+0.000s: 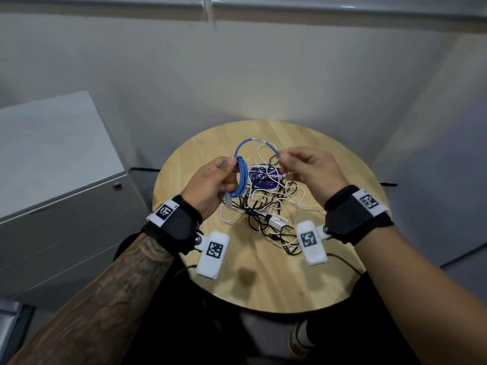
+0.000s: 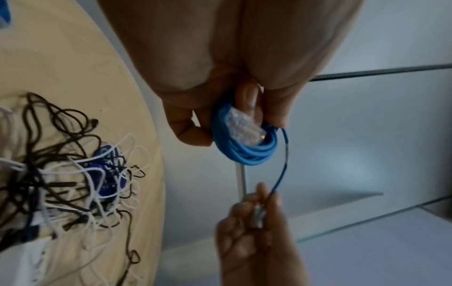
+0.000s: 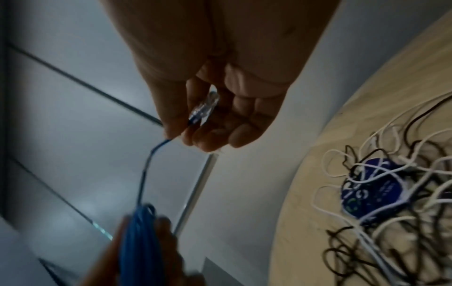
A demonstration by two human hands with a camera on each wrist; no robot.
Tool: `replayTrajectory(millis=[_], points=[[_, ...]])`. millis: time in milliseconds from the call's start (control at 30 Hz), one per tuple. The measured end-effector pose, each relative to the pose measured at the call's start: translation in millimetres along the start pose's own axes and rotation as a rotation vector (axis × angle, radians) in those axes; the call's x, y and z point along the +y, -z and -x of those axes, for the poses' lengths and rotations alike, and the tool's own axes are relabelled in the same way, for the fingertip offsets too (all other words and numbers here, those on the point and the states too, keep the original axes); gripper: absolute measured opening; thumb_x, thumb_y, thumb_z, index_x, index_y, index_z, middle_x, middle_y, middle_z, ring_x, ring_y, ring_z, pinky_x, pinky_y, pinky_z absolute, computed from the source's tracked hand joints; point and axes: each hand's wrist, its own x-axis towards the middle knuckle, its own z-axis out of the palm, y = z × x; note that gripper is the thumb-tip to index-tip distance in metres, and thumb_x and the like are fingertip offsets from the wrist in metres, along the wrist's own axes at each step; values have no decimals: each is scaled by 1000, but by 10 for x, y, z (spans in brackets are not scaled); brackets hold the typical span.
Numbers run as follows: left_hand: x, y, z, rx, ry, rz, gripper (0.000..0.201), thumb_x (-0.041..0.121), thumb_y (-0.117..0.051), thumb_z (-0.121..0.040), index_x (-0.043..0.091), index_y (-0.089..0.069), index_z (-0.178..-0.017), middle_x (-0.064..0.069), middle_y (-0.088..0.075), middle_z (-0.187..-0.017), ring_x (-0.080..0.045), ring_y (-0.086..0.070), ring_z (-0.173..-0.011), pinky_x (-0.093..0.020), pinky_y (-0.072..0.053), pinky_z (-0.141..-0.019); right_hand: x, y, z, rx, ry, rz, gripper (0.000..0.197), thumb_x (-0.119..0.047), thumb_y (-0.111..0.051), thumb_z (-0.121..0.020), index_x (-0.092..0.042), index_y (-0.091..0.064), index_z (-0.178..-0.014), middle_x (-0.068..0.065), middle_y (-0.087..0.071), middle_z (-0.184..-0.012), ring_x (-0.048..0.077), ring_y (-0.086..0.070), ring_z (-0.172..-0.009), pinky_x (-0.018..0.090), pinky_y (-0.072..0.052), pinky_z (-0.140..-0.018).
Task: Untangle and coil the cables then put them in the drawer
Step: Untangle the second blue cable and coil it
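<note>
Above the round wooden table [image 1: 329, 280], my left hand [image 1: 213, 184] grips a coiled blue network cable [image 1: 242, 180], its clear plug [image 2: 247, 127] tucked against my fingers. A short free length of blue cable [image 1: 253, 141] arcs over to my right hand [image 1: 303, 167], which pinches the cable's other clear plug [image 3: 204, 105] between thumb and fingers. Below both hands, a tangle of black and white cables [image 1: 266, 209] lies on the table over a round blue sticker [image 1: 266, 177]. A white adapter [image 1: 278, 221] sits within the tangle.
A grey drawer cabinet [image 1: 60, 185] with a lock [image 1: 117, 185] stands left of the table; its drawers are closed. Grey walls surround the table. My legs and a shoe [image 1: 299, 338] are under the table's near edge.
</note>
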Motion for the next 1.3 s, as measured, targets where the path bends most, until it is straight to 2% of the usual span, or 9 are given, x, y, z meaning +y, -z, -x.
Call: replayTrajectory(millis=[167, 333, 500, 633, 800, 900, 967, 1100, 1300], points=[[35, -97, -68, -32, -19, -15, 22, 18, -45, -101, 7, -53, -84, 1, -31, -63, -2, -24, -47, -12, -28, -46, 183, -205, 84, -111, 59, 196, 8, -12, -64, -95, -7, -71, -95, 0, -70, -80, 5, -62, -73, 17, -48, -71], [-13, -152, -77, -69, -30, -99, 19, 25, -50, -89, 7, -51, -84, -2, -34, -67, -3, -27, -50, -12, -29, -47, 128, -351, 59, -27, -59, -62, 14, 0, -54, -97, -9, -57, -108, -3, -68, -69, 7, -62, -58, 18, -46, -55], [1, -194, -36, -98, -6, -171, 20, 14, -42, -102, 6, -52, -87, 1, -49, -63, -1, -36, -47, -12, -31, -47, 152, -410, 89, -84, -116, -172, 33, 5, -51, -94, -21, -58, -113, 8, -59, -72, 7, -44, -46, 19, -32, -48], [16, -229, -29, -48, -7, -148, 18, 12, -38, -103, 5, -50, -91, 8, -57, -56, -2, -50, -45, -14, -42, -45, 142, -453, 119, -75, -197, -327, 41, -8, -52, -88, -12, -59, -127, 6, -63, -78, 10, -51, -55, 26, -32, -54], [-28, -173, -54, -13, 27, -96, 16, 26, -57, -95, 10, -57, -93, -20, -54, -85, -34, -47, -73, -32, -40, -54, 169, -497, 204, -207, -71, -146, 93, -11, -77, -70, -17, -29, -149, 6, -68, -99, 17, -66, -91, 33, -55, -87], [-41, -191, -41, -27, 44, -89, 14, 20, -48, -97, 9, -54, -91, -13, -55, -78, -22, -47, -63, -25, -44, -44, 140, -518, 179, -120, -47, -131, 76, -18, -79, -76, -13, -39, -141, 23, -68, -98, 25, -65, -89, 48, -52, -95], [-25, -197, -25, -38, 44, -54, 14, 16, -47, -98, 10, -52, -86, -7, -45, -73, -16, -33, -61, -21, -37, -45, 106, -521, 173, -89, -46, -138, 59, -27, -77, -81, -14, -46, -129, 30, -67, -97, 26, -65, -83, 40, -55, -83], [-19, -141, -13, -82, 79, 59, 9, 9, -57, -86, 10, -48, -82, 3, -50, -65, -6, -31, -54, -16, -28, -49, 30, -477, 145, -5, 43, -11, 14, -26, -66, -94, -15, -56, -96, 3, -68, -80, 7, -59, -65, 15, -43, -58], [-132, -61, 13, -86, -58, -231, 16, 16, -64, -84, 11, -49, -81, 9, -43, -57, -8, -36, -50, -22, -35, -42, -6, -400, 91, -22, 165, 21, 19, -10, -71, -90, -13, -54, -81, 4, -57, -73, 15, -49, -64, 24, -44, -57]])
